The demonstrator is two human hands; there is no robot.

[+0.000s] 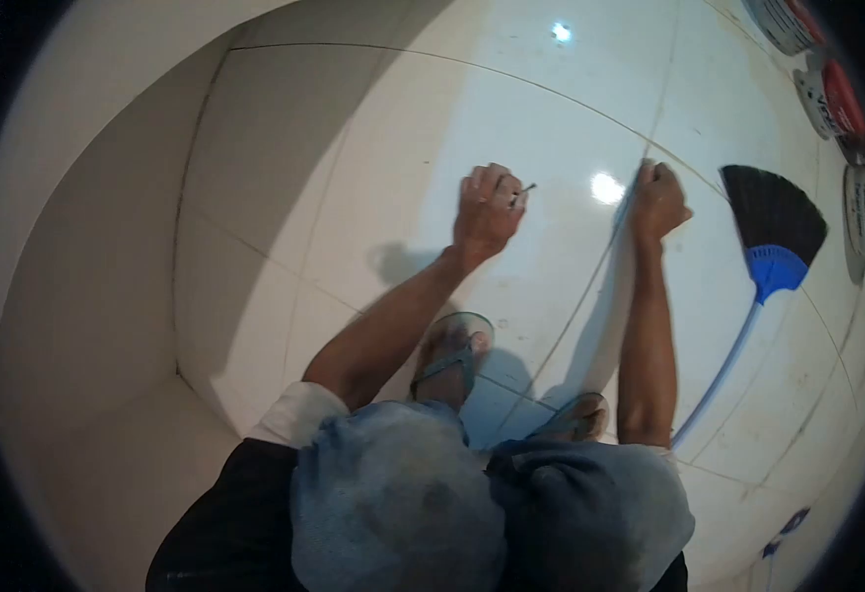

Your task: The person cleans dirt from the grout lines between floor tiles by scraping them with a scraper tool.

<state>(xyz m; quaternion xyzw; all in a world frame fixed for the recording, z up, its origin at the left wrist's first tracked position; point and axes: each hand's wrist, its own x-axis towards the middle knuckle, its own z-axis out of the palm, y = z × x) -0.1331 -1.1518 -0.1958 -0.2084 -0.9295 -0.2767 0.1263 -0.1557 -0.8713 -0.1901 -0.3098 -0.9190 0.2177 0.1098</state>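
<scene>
My left hand (490, 209) is closed above the white floor tiles (373, 178), its fingers curled in. From it sticks out a small thin dark rod (524, 192), whose exact kind I cannot make out. Farther right, my right hand (659, 204) is closed, with its fingertips down at a tile joint (647, 148). Whatever those fingers pinch, if anything, is hidden. A broom (776, 222) with dark bristles and a blue head lies on the floor just right of that hand.
Several pails or tubs (835, 99) with printed labels stand along the right edge. A white wall (87, 257) curves up on the left. Below are my knees (393, 493) and sandalled feet (447, 360). A small blue-and-dark object (786, 533) lies at the lower right.
</scene>
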